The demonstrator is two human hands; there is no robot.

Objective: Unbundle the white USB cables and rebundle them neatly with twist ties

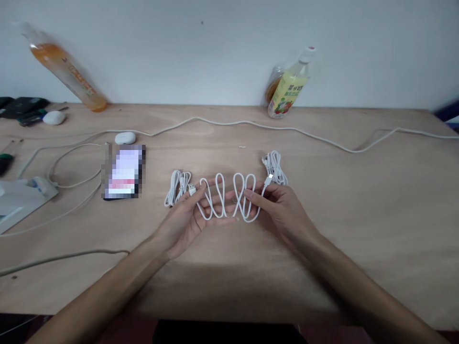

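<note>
A white USB cable (219, 197) is spread in several zigzag loops between my two hands, above the wooden table. My left hand (191, 210) holds its left loops, thumb on top and fingers stretched beneath, with a USB plug (192, 189) by the thumb. My right hand (278, 203) pinches the loops at the right, where the cable's other metal-tipped plug (268, 180) points up. Behind my left hand lies a bundled white cable (174, 187). Another white cable bundle (275, 168) lies just beyond my right hand.
A phone (125, 172) and a white earbud case (125, 138) lie at the left. Long white cord (222, 123) crosses the wooden table (358, 200). An orange drink bottle (70, 76) and a yellow-labelled bottle (289, 88) stand by the wall.
</note>
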